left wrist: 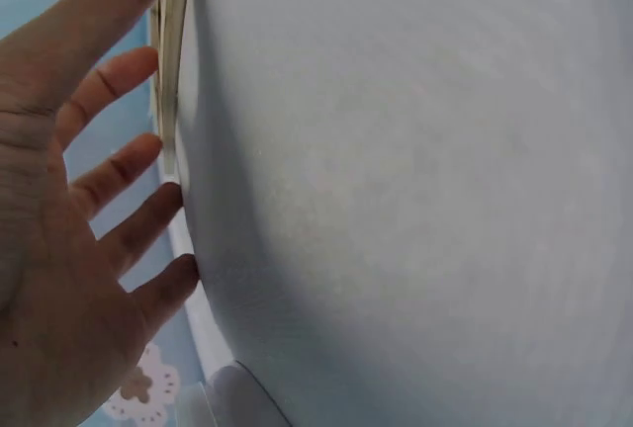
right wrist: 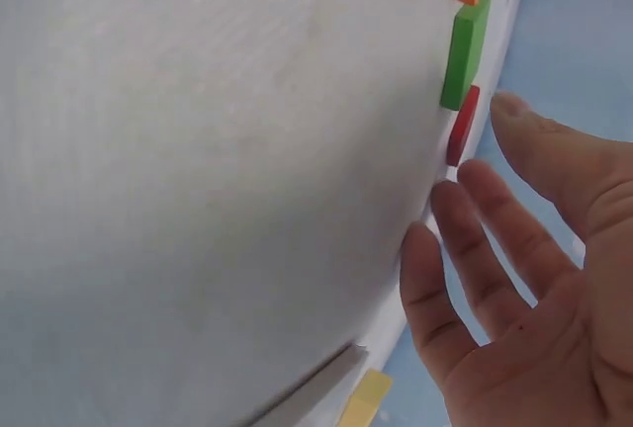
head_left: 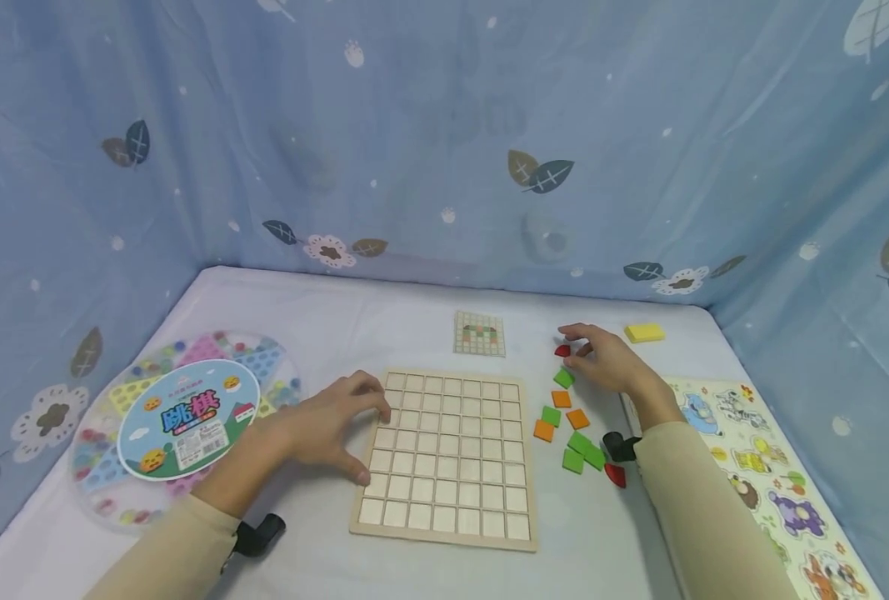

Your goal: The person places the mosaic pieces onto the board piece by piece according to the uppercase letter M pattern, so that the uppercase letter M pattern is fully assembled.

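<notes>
My left hand (head_left: 332, 425) is at the left side of a wooden grid board (head_left: 444, 538), thumb and fingers spread along its edge. In the left wrist view the fingers of this hand (left wrist: 84, 219) are loosely bent beside the board's edge (left wrist: 176, 42). Over on the right, my right hand (head_left: 605, 358) reaches around a small red rounded piece (head_left: 562, 351), thumb apart from the fingers. The right wrist view has that red piece (right wrist: 463, 127) near the thumb and fingertips, not visibly gripped. A green square tile (head_left: 564, 378) lies just nearer.
Orange tiles (head_left: 561, 399), green tiles (head_left: 573, 461) and another red piece (head_left: 615, 475) lie right of the board. Behind it is a pattern card (head_left: 479, 335). A yellow block (head_left: 644, 332), an animal picture board (head_left: 796, 512) and a round game box (head_left: 189, 421) flank the hands.
</notes>
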`<state>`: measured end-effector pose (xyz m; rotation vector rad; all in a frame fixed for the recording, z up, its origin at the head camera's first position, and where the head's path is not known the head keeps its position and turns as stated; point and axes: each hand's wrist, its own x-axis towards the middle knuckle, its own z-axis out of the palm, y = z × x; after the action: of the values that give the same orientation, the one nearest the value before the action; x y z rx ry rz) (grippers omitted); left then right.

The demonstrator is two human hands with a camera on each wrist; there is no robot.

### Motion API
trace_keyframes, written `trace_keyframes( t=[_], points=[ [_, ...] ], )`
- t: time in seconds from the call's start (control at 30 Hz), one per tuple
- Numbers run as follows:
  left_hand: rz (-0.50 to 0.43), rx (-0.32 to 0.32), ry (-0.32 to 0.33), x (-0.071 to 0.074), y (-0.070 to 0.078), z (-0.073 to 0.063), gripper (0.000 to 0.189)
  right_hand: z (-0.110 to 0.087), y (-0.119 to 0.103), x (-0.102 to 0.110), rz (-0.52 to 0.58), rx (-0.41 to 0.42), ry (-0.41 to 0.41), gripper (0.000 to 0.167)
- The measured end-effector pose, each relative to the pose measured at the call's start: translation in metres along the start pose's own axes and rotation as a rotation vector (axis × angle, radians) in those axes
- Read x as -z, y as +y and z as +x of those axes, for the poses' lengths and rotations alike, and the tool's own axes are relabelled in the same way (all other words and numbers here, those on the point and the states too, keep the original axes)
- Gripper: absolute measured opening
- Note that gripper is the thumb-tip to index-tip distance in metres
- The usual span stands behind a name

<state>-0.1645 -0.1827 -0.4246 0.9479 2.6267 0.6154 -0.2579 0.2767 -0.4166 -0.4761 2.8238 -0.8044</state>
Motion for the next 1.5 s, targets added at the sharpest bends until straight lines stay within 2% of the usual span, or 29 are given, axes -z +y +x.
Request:
trace_keyframes(
  t=[0.1, 0.2, 0.33, 0.43, 0.57, 0.73, 0.83, 1.03, 1.23, 1.5],
  points=[
    [-0.009, -0.003, 0.004, 0.001, 0.001, 0.002, 0.070, 0.001, 0.002, 0.000, 0.014, -0.009, 0.007, 0.053],
    [-0.028, -0.006, -0.007, 0.002, 0.002, 0.004, 0.068, 0.001, 0.004, -0.001, 0.025, -0.055, 0.017, 0.052],
    [-0.052, 0.021, -0.036, 0.003, 0.002, 0.006, 0.068, 0.002, 0.005, -0.004, 0.031, -0.094, 0.034, 0.048],
    [-0.059, 0.045, -0.049, 0.003, 0.003, 0.005, 0.068, 0.005, 0.005, -0.005, 0.014, -0.089, 0.039, 0.037],
    [-0.061, 0.045, -0.041, 0.002, 0.001, 0.005, 0.067, 0.007, 0.001, -0.005, -0.030, -0.090, 0.044, 0.022],
    [-0.055, 0.034, -0.028, 0.002, -0.001, 0.005, 0.067, 0.009, -0.003, -0.002, -0.058, -0.083, 0.034, 0.015],
    [-0.055, 0.028, -0.019, 0.002, -0.002, 0.005, 0.066, 0.009, -0.004, -0.001, -0.036, -0.077, 0.018, 0.013],
    [-0.052, 0.006, -0.016, 0.000, -0.002, 0.004, 0.067, 0.003, -0.006, 0.000, 0.107, -0.033, -0.023, 0.020],
    [-0.039, 0.003, -0.003, -0.001, -0.001, 0.004, 0.066, -0.003, -0.007, 0.000, 0.145, 0.018, -0.026, 0.022],
    [-0.042, 0.034, -0.052, -0.002, 0.002, 0.006, 0.065, -0.009, -0.015, -0.003, 0.238, 0.132, -0.090, 0.019]
  ],
)
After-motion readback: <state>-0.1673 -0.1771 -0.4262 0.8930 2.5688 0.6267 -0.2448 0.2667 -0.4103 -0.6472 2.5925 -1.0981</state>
